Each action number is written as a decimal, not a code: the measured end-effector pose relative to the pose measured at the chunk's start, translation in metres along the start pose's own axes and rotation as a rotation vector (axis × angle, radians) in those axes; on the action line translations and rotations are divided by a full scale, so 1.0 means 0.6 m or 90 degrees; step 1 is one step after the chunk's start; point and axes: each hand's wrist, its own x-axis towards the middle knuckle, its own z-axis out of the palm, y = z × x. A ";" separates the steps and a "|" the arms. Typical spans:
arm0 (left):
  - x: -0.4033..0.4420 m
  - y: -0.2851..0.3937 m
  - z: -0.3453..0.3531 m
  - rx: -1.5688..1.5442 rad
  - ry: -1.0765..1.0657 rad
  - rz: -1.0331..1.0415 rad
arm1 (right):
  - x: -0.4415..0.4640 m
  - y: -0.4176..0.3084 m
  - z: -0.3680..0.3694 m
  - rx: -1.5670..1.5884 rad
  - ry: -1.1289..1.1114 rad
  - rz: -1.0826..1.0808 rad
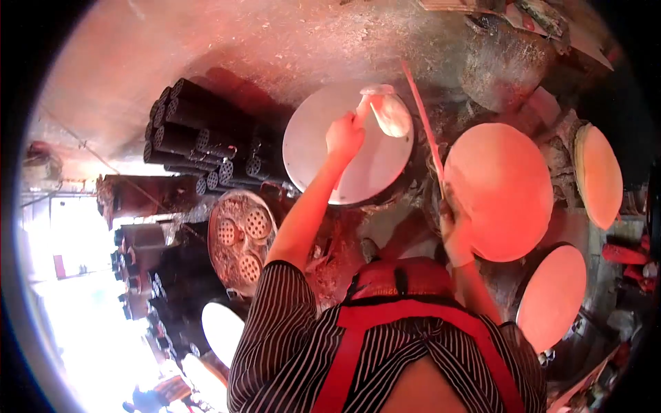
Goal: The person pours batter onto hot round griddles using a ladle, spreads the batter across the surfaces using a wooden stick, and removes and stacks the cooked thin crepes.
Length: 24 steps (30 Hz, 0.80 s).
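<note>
My left hand (345, 138) is closed above the round griddle (310, 165). It grips what looks like a short-handled tool with a pale, rounded, floppy head (391, 115); its exact kind is unclear. This head is over the griddle's upper right part. On the right, my right hand (452, 224) is wrapped round the lower end of a long thin stick (423, 113), which slants up past the griddle's right side. Beside that hand is a large pale round disc (499, 193), whose left edge is close to my fingers.
Black honeycomb coal cylinders (182, 117) are stacked left of the griddle. A round stove (241, 237) with several perforated briquettes sits nearer my left arm. More pale discs (553, 296) (597, 175) stand at the right. A large pot (506, 62) is at the upper right.
</note>
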 end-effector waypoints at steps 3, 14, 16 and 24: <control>0.030 -0.044 -0.007 0.009 0.131 0.065 | -0.057 -0.014 0.065 -0.576 0.075 -0.176; -0.033 -0.086 -0.196 -0.285 0.201 0.063 | 0.075 -0.014 0.284 -0.114 -0.073 0.179; -0.069 -0.092 -0.227 -0.397 0.121 -0.007 | 0.077 -0.060 0.282 0.134 -0.064 0.284; -0.294 -0.175 -0.229 -0.569 -0.075 -0.267 | -0.037 -0.020 0.294 0.267 0.090 0.178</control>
